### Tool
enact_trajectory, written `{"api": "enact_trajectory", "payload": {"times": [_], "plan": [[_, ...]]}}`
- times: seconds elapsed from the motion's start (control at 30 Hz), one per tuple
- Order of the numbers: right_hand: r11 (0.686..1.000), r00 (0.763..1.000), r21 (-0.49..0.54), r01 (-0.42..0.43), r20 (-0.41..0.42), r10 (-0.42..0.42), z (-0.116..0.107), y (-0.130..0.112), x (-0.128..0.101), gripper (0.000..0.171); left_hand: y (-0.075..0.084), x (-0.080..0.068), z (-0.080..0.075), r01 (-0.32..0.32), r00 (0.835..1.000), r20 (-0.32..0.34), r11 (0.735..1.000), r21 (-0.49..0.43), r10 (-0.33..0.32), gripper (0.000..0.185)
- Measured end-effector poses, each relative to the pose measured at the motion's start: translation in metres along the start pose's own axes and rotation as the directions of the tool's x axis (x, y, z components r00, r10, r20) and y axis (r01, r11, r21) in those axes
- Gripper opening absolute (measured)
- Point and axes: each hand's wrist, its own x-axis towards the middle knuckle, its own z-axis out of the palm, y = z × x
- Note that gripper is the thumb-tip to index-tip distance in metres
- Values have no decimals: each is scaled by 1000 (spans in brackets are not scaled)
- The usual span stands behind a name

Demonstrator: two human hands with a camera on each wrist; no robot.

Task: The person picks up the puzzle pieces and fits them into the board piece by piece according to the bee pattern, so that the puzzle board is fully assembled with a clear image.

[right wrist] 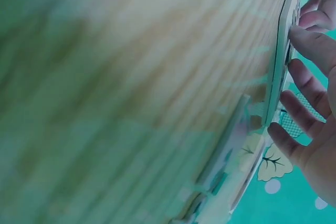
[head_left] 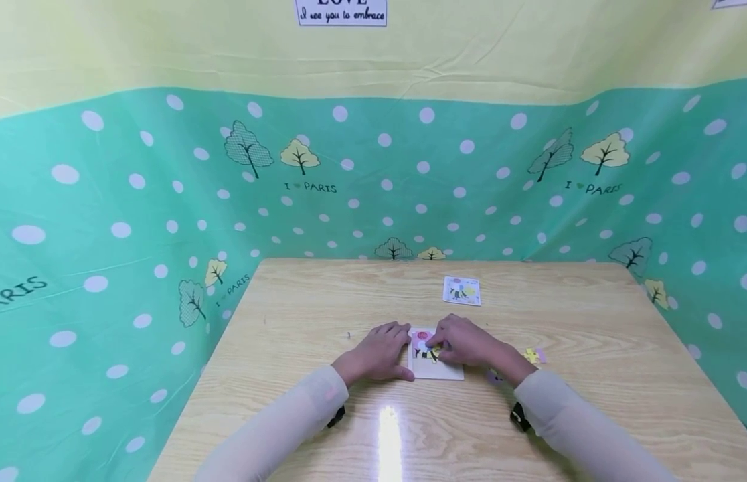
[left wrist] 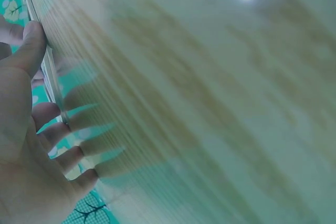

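Head view puts the small white square puzzle board with a bee picture (head_left: 435,365) on the light wooden table (head_left: 325,294), dead centre between my two hands and close to the near edge. My left hand (head_left: 378,353) lies with relaxed, nearly straight fingers against the board's left edge, steadying it rather than gripping; the left wrist view shows the thumb and fingers spread beside that thin edge. My right hand (head_left: 466,343) comes over the board from the right, fingertips bent down onto the picture, apparently pinching or pressing a small yellow puzzle piece (head_left: 436,349); I cannot tell which. I judge the right hand nearer the work, since it is already on top.

The board is nearly square, its sides running roughly parallel with the table edges. A few loose pastel puzzle pieces (head_left: 533,356) lie just right of the right wrist, and a small white reference card showing the same bee (head_left: 462,290) sits farther back, well apart. Open tabletop spreads left, right and behind; the green dotted cloth wall (head_left: 108,221) bounds three sides.
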Motion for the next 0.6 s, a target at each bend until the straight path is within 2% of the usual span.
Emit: {"api": "enact_trajectory", "payload": {"times": [0.27, 0.6], "plan": [[1000, 1000, -19, -3, 29, 4, -1, 0, 0, 34, -1, 2, 4, -6, 1000, -18, 1000, 3, 6, 85], [998, 988, -44, -51, 145, 57, -6, -5, -7, 41, -1, 2, 5, -6, 1000, -19, 1000, 8, 6, 86]]}}
